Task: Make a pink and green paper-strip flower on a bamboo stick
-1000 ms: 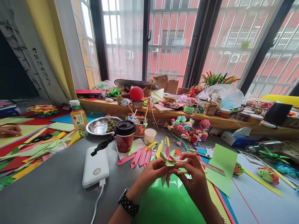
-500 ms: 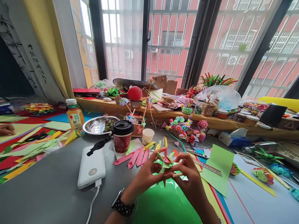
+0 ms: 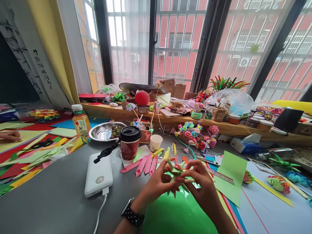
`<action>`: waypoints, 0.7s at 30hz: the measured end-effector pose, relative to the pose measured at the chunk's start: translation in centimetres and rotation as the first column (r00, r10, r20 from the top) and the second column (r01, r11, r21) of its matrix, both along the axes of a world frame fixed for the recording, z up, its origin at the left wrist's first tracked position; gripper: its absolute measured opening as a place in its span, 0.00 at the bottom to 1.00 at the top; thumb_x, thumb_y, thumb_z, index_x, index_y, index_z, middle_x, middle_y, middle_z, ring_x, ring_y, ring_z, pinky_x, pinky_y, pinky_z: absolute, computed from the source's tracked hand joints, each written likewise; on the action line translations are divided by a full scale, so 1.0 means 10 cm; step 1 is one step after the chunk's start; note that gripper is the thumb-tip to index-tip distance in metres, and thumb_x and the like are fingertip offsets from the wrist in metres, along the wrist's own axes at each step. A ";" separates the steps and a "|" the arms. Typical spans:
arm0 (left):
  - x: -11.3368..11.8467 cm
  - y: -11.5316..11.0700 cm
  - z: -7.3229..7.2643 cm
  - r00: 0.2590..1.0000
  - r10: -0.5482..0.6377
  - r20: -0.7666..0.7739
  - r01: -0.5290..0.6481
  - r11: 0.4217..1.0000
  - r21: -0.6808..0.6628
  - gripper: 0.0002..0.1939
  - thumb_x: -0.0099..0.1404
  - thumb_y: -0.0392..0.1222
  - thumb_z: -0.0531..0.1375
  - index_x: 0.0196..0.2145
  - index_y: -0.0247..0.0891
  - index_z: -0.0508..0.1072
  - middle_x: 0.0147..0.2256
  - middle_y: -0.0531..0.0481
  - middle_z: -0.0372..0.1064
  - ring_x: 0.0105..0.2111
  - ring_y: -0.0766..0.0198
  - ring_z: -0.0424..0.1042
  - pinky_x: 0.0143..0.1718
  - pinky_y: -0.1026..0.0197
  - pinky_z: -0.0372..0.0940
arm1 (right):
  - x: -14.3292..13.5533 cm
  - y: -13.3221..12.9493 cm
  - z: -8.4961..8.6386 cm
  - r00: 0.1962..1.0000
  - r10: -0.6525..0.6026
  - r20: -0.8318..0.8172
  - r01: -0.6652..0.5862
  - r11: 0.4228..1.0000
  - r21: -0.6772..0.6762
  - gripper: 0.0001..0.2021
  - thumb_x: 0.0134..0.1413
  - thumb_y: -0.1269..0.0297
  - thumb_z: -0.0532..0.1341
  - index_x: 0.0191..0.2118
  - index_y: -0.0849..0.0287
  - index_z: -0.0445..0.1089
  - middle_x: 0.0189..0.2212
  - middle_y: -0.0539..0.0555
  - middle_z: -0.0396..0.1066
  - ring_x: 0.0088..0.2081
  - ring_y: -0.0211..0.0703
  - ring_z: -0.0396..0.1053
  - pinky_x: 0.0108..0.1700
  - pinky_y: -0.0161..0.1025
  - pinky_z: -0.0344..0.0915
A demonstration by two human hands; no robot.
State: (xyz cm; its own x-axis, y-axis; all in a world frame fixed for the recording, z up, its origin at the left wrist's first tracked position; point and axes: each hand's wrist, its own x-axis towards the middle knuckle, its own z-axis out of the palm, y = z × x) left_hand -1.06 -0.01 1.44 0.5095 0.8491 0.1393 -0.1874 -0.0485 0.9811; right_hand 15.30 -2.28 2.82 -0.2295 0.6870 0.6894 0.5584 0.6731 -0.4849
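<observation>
Between both hands is a folded paper flower (image 3: 177, 169) in pink and green, its pointed petals sticking out on several sides. My left hand (image 3: 159, 180) grips its left side with thumb and fingers. My right hand (image 3: 201, 178) closes on its right side and also pinches a thin pale stick (image 3: 192, 181), which points out to the right. The fingers hide part of the flower's middle. Below the hands lies a shiny green balloon-like surface (image 3: 177, 214). Pink folded paper strips (image 3: 143, 165) lie just beyond my left hand.
A white power bank (image 3: 99, 175) with a cable, a lidded coffee cup (image 3: 130, 143), a paper cup (image 3: 156, 142) and a metal bowl (image 3: 99, 132) stand left of centre. Green paper (image 3: 230, 175) and a ruler (image 3: 220, 175) lie right. Another person's hand (image 3: 9, 136) rests far left.
The flower has turned a little in my hands, and my fingers have shifted on it. The thin stick now shows further to the right. The whole view has moved slightly.
</observation>
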 end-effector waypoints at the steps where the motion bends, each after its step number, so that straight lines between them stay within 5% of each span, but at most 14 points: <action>1: 0.01 0.00 0.00 1.000 0.007 0.006 -0.007 1.000 -0.008 0.31 0.52 0.42 0.62 0.50 0.45 0.51 0.38 0.48 0.61 0.25 0.68 0.70 0.19 0.69 0.61 | -0.01 0.00 0.00 1.000 -0.011 -0.001 0.011 1.000 0.003 0.07 0.52 0.66 0.56 0.29 0.57 0.70 0.33 0.54 0.60 0.26 0.36 0.63 0.28 0.37 0.65; 10: 0.07 -0.03 0.01 0.992 0.126 -0.018 -0.127 0.990 -0.066 0.32 0.49 0.46 0.63 0.49 0.42 0.54 0.36 0.48 0.62 0.24 0.66 0.71 0.18 0.69 0.59 | 0.01 0.04 -0.03 0.999 -0.038 0.023 0.040 0.998 -0.047 0.06 0.51 0.65 0.57 0.30 0.58 0.70 0.31 0.53 0.63 0.29 0.39 0.67 0.29 0.34 0.66; 17: 0.09 0.00 -0.01 0.989 0.146 -0.035 -0.148 0.986 -0.073 0.31 0.48 0.49 0.63 0.46 0.40 0.55 0.37 0.47 0.63 0.23 0.65 0.71 0.18 0.68 0.59 | 0.00 0.06 -0.10 0.988 -0.105 0.110 0.094 0.991 0.100 0.07 0.53 0.68 0.54 0.32 0.57 0.69 0.31 0.54 0.66 0.30 0.40 0.69 0.28 0.33 0.66; 21: 0.07 0.02 -0.04 0.971 0.228 -0.076 -0.229 0.973 -0.010 0.34 0.48 0.46 0.64 0.48 0.39 0.52 0.37 0.46 0.64 0.28 0.62 0.71 0.26 0.62 0.64 | -0.04 0.05 -0.08 0.980 -0.150 0.128 0.140 0.987 0.084 0.08 0.52 0.71 0.53 0.31 0.57 0.69 0.29 0.53 0.67 0.29 0.39 0.68 0.29 0.33 0.65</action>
State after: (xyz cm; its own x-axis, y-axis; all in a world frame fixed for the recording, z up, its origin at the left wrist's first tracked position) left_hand -0.36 0.19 1.08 0.3103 0.9462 0.0920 -0.1007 -0.0636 0.9929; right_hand 14.92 -1.78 1.99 -0.2246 0.6680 0.7095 0.7091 0.6114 -0.3512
